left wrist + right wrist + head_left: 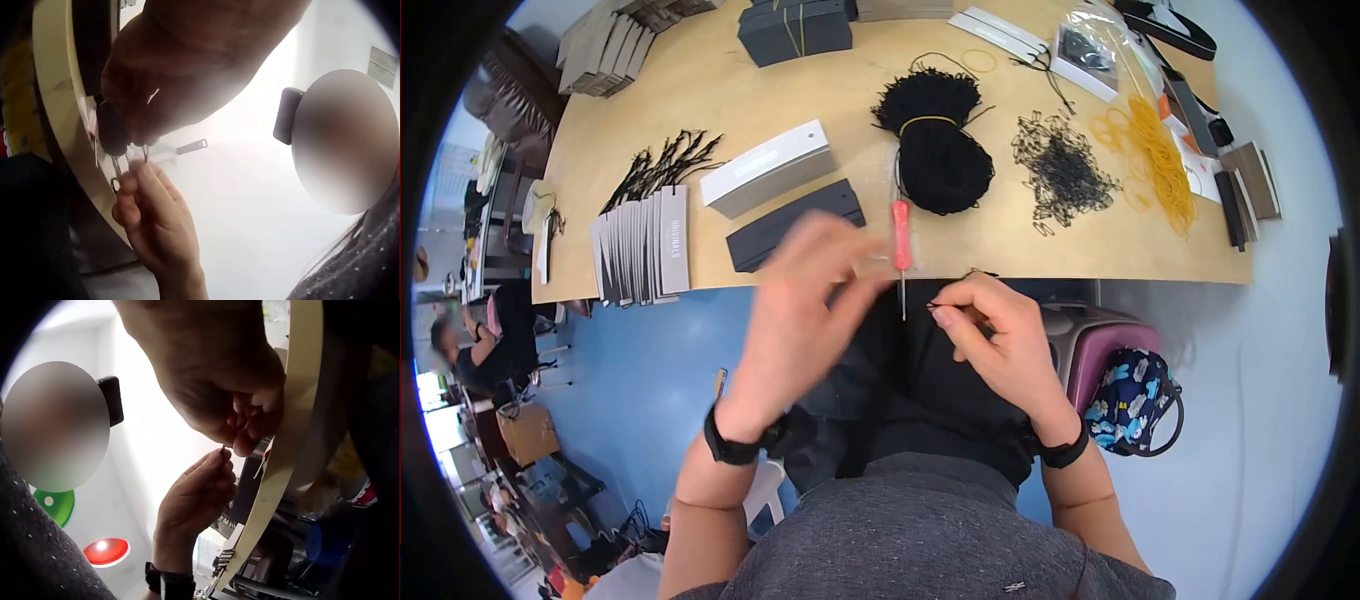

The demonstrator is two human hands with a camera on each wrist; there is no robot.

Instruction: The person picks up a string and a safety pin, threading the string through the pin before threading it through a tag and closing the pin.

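At the table's front edge, a pink-handled tool (pixel 901 235) lies with its thin metal shaft sticking out over the edge. My left hand (pixel 800 310), blurred in the head view, is just left of that shaft, thumb and forefinger extended towards it; what it holds is unclear. On the other side, my right hand (pixel 998 340) pinches a small dark piece, perhaps cord or a clip, between thumb and forefinger. Both hands, the left (pixel 187 69) and the right (pixel 159 212), are close together in the left wrist view. A black cord bundle (pixel 940 150) lies behind the tool.
Dark small clips (pixel 1065 170) and yellow rubber bands (pixel 1155 165) lie at the right. Left of the cord are a white-topped stack of tags (pixel 768 168) and a dark stack (pixel 795 225). Corded grey tags (pixel 640 245) lie farther left. A flowered bag (pixel 1135 400) stands below right.
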